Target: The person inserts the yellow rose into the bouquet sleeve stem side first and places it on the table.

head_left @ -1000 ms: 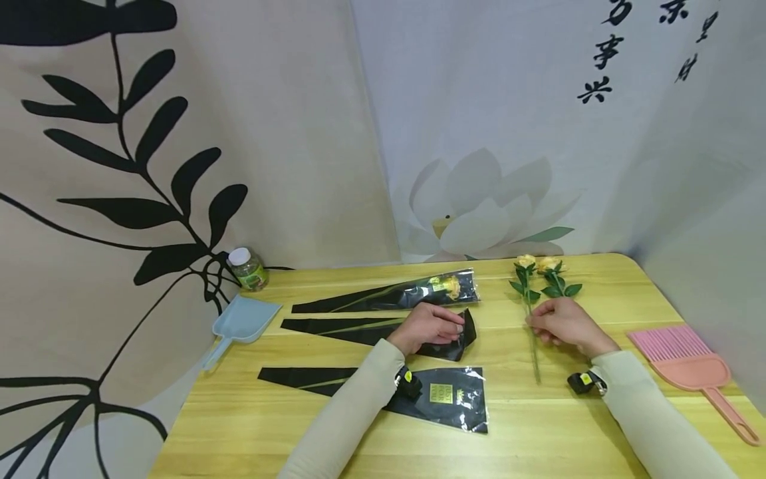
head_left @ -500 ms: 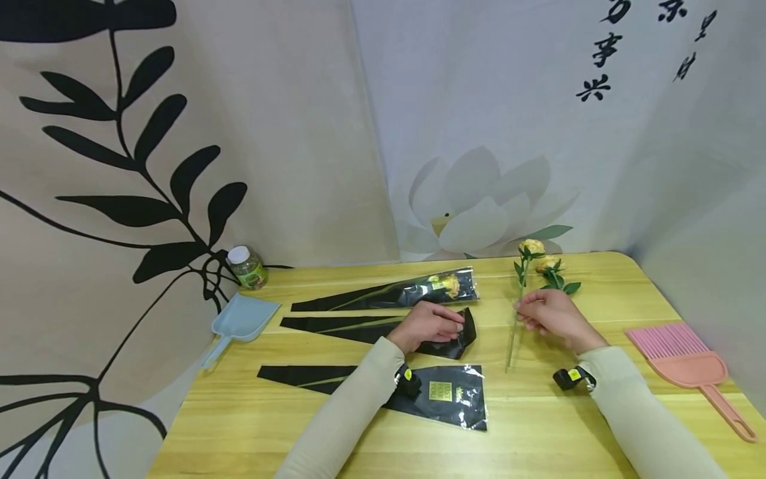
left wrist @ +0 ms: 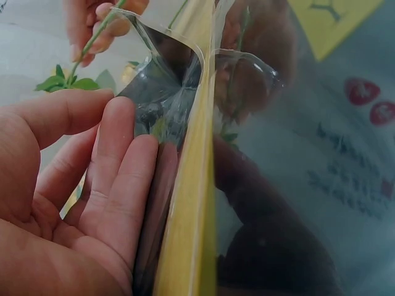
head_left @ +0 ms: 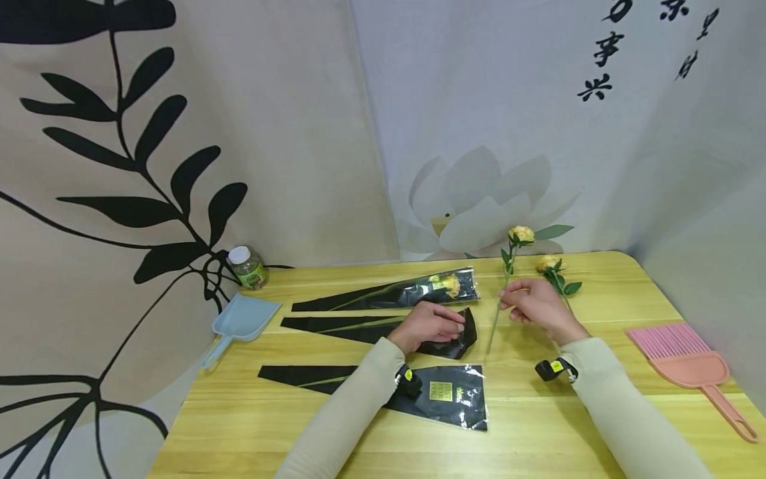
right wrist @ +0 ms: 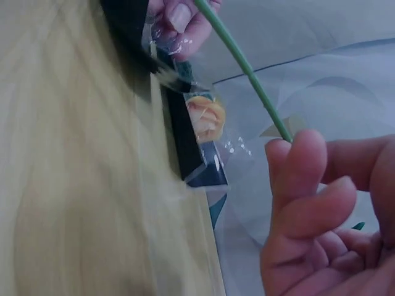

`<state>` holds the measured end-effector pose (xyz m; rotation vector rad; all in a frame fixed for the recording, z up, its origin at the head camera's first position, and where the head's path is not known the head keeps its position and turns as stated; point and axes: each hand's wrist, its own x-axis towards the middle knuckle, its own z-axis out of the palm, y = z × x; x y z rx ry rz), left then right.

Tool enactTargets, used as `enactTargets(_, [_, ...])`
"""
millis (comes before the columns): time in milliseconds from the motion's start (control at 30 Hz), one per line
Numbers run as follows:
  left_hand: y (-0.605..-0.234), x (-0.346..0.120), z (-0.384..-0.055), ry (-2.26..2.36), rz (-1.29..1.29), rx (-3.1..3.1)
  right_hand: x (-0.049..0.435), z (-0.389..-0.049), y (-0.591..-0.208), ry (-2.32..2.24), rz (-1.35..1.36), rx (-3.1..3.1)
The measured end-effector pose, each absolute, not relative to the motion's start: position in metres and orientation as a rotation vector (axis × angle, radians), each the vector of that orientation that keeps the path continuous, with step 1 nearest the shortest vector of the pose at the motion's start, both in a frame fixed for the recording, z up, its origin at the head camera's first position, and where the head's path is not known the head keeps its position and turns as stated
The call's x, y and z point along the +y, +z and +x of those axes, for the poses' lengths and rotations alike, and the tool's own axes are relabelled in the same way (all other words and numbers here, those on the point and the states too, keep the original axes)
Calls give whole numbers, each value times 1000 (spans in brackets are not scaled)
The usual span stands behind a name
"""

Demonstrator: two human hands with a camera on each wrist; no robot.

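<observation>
My left hand (head_left: 431, 326) pinches the edge of the middle black flower sleeve (head_left: 359, 328), whose mouth gapes to the right. In the left wrist view its thumb and forefinger meet at the clear film rim (left wrist: 133, 98). Between thumb and fingertips, my right hand (head_left: 541, 306) pinches the green stem (right wrist: 247, 71) of a yellow rose (head_left: 522, 234). The rose is raised and tilted, bloom away from me, with its stem end to the right of the sleeve mouth. A second yellow rose (head_left: 549, 264) lies behind the right hand.
At the back, another black sleeve (head_left: 383, 293) has a yellow rose inside. A flat black sleeve (head_left: 441, 412) lies in front, partly under the left forearm. A blue dustpan (head_left: 245, 318) and a lidded jar (head_left: 248, 269) stand left, a pink brush (head_left: 688, 366) right.
My right hand has lifted the rose off the table and carried it left, towards the middle sleeve. The left hand has stayed at the sleeve's mouth.
</observation>
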<state>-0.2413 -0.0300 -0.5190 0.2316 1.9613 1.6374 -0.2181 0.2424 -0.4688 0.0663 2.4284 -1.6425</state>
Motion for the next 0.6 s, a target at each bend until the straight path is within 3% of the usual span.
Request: enactTargets(600, [-520,-27,-241,1637,208,1991,223,-232,-471,-1841,119,2410])
